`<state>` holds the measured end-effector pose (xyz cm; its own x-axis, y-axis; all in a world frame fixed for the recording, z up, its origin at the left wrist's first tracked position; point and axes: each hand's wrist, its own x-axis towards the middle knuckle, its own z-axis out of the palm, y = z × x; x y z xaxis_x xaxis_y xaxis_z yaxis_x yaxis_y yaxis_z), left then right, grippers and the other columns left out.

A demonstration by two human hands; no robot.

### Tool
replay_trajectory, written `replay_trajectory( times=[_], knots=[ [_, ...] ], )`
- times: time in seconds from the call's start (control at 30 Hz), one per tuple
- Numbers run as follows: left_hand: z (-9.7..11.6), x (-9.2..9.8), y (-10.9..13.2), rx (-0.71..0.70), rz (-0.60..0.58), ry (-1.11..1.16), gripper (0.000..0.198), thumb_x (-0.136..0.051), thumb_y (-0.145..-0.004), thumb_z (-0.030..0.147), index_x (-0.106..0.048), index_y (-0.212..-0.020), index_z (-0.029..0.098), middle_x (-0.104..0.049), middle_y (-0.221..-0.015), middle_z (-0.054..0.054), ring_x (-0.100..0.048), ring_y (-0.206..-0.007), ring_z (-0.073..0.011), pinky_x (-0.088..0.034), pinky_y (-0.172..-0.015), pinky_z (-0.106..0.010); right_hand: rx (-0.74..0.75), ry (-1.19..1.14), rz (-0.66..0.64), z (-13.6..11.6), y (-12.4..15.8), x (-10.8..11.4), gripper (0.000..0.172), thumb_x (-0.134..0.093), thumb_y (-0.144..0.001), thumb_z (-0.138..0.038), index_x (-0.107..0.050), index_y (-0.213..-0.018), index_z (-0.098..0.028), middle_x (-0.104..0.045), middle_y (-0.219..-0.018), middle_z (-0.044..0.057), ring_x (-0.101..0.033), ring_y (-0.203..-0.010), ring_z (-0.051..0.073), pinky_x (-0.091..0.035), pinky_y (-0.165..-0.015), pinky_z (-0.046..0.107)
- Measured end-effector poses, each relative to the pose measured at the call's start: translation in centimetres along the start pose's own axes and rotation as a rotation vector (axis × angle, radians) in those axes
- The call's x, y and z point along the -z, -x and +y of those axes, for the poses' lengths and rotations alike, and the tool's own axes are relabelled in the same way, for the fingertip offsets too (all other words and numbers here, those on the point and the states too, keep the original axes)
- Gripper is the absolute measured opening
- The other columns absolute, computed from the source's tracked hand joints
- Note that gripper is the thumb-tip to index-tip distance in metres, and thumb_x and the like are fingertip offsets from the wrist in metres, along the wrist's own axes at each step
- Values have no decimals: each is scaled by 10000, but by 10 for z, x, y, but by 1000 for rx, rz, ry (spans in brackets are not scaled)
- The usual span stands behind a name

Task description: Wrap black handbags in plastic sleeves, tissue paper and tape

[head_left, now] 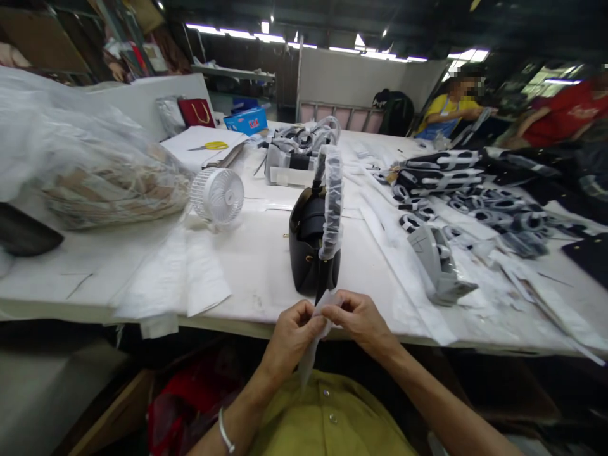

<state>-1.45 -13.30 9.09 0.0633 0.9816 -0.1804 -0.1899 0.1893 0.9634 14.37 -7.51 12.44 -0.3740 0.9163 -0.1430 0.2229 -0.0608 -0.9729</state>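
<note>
The white tabletop carries everything, and the black bag stands upright near its front edge, just beyond the person's hands. Rising over the bag, a strap is covered along its arch in crinkled translucent wrap; a bare dark length runs down toward the fingers. The left hand and right hand meet there, each grip closed in a pinch, thumb against fingers, on a thin white strip whose tail hangs toward the lap.

The step in hand looks like covering the strap's bare end; the next move seems to call for folding the strip snugly round it without dragging the bag.

The fingers hide where strip and strap meet, so whether they also pinch the strap I cannot tell. The strip's lower end blurs, and the bag's far side is out of sight.
</note>
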Motion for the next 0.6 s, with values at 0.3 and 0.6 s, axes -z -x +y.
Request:
replay_trajectory(
  times=[0.3,0.6],
  knots=[
    [-10,22,7,-55,204,-149,318,-629,-842,472,-585,-746,172,-596,-666,21,-520,-628,-117,-398,-622,-224,97,355,213,31,-19,10,301,-719,-744,-470,-746,-844,-188,-697,-702,30,-601,-626,181,-466,-626,295],
    [-10,39,21,-95,317,-301,278,-633,-798,434,-610,-710,171,-560,-634,29,-477,-613,-119,-373,-603,-229,88,340,267,45,-31,-10,343,-727,-697,-532,-677,-686,-193,-677,-649,39,-605,-614,199,-472,-608,311]
  ],
)
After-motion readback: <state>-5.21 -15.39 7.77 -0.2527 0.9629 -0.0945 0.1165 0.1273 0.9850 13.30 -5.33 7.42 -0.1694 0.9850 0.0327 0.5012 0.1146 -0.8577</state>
